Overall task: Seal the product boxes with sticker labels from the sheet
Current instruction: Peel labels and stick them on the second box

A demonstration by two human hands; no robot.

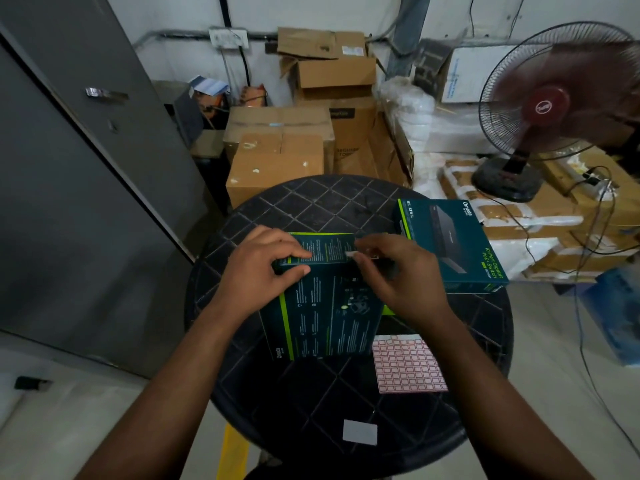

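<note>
A dark teal product box (pixel 325 317) with green stripes lies on the round black table (pixel 311 403), its far flap edge raised toward me. My left hand (pixel 263 268) grips the box's upper left edge, thumb on the top face. My right hand (pixel 398 271) pinches a small white sticker label (pixel 351 253) and holds it at the box's flap edge. The sticker sheet (pixel 408 365), a pink grid of small white labels, lies just right of the box near me. A second teal box (pixel 450 244) lies at the table's right.
A white paper piece (pixel 359 432) lies at the table's near edge. Brown cartons (pixel 277 161) are stacked behind the table. A running red pedestal fan (pixel 550 109) stands at the right with cables trailing down. A grey door (pixel 69 168) fills the left.
</note>
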